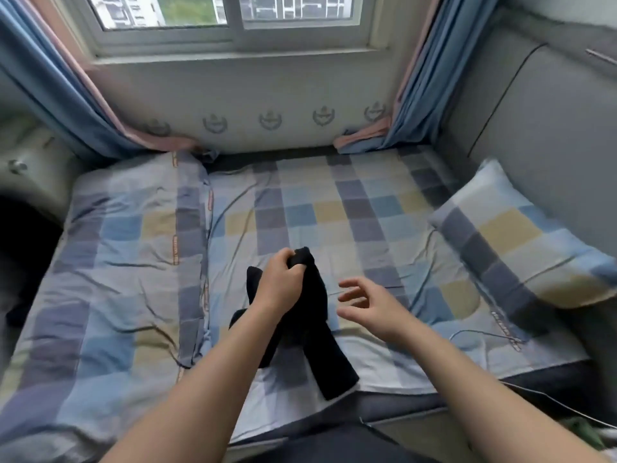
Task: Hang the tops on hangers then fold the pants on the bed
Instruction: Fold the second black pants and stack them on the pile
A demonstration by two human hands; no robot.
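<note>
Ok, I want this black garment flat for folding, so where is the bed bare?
Bare sheet runs between the quilt at left and the pillow at right, up to the wall. The near edge is crowded: the left hand grips the black garment, the right hand open beside it.

I see pants (310, 315) on bed (367, 202) ctr, L hand (280, 282) gripping their far end, R hand (364, 302) just right of them, apart. To the left lies quilt (117, 262), pillow (521, 242) at right, window (230, 15) behind bed btwn curtains (420, 88).

Bare forearms (200, 379), left hand (282, 282), right hand (369, 307), dark clothing (334, 447) below
</note>
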